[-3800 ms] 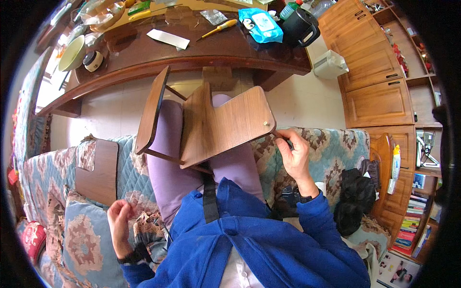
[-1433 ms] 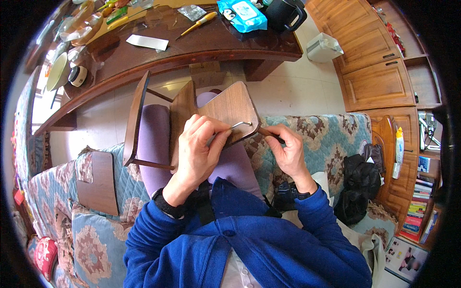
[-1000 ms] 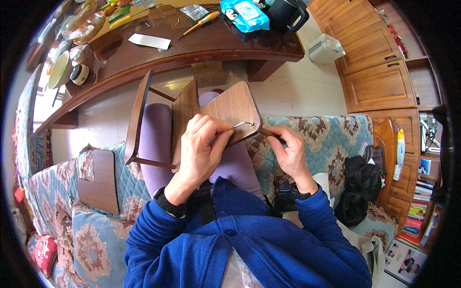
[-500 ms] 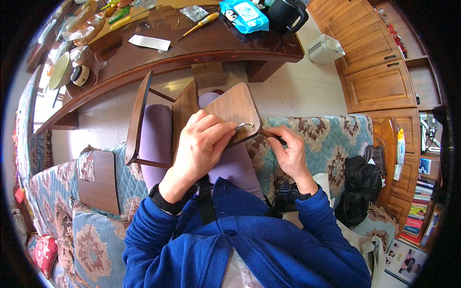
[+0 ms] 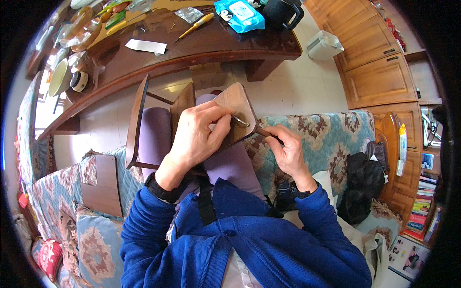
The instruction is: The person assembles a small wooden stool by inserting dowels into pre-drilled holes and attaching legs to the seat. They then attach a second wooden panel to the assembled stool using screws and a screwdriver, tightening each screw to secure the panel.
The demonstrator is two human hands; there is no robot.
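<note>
A person in a blue cardigan [image 5: 273,252] and purple trousers, seated on a sofa [image 5: 307,132] with a floral quilted cover, works with both hands at a wood-grain assembly [image 5: 235,96] resting across the lap. The left hand [image 5: 198,133], its fingers drawn closed, pinches a bent metal hex key [image 5: 239,119] between thumb and forefinger; just to the right of that hand, the key's far end meets the near corner of the assembly's right-hand panel. The right hand [image 5: 287,151], thumb and fingers closed, grips a dark wooden rod [image 5: 260,130] whose other end meets the same corner. The assembly reaches forward from beneath the left hand, with a second panel [image 5: 138,120] standing on edge to that hand's left and slim crossbars joining the parts.

Well to the left of the left hand, a loose brown board [image 5: 102,185] lies on the sofa, a blue floral cushion [image 5: 98,245] just nearer the person. Beyond both hands stands a dark wooden table [image 5: 201,54], bearing a yellow-handled screwdriver [image 5: 196,27], a white strip [image 5: 146,46], a blue pack of wipes [image 5: 240,16] and a black kettle [image 5: 280,13]; a pale green bowl [image 5: 58,78] sits at its left end. Farther off, ahead and to the right of the right hand, is a whitish bin [image 5: 324,45]. To that hand's right, black bags [image 5: 360,185] slump on the sofa.
</note>
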